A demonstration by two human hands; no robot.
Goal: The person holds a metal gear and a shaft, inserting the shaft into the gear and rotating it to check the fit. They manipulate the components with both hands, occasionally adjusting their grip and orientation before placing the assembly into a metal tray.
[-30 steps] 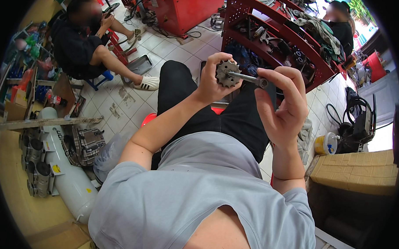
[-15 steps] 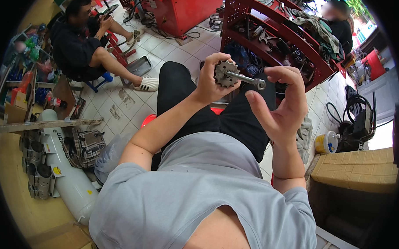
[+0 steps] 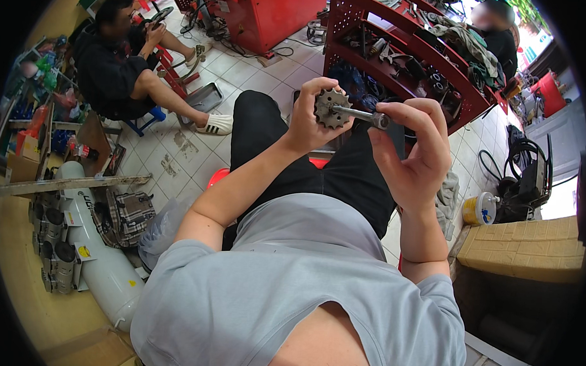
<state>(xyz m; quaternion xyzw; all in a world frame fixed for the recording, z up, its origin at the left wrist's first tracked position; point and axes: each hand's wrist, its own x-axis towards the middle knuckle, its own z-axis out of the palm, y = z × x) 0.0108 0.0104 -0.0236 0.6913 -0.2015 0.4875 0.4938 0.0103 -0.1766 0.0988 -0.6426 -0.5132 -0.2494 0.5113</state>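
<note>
My left hand (image 3: 308,119) grips a small toothed metal sprocket (image 3: 330,108), held up in front of me above my lap. A thin steel shaft tool (image 3: 358,113) points into the sprocket's centre. My right hand (image 3: 415,148) pinches the tool's outer end between thumb and fingertips, the other fingers spread loosely. I sit on a red stool (image 3: 217,177) in black trousers and a grey shirt.
A person in black (image 3: 119,74) sits at the upper left working on a part. A red shelf rack (image 3: 401,45) full of parts stands ahead, another person (image 3: 498,35) behind it. A white cylinder tank (image 3: 93,253) and engine parts lie at left; a wooden block (image 3: 529,246) at right.
My right hand has shifted its hold from wrapping the tool to pinching its end with fingers more spread. The sprocket stays in my left hand.
</note>
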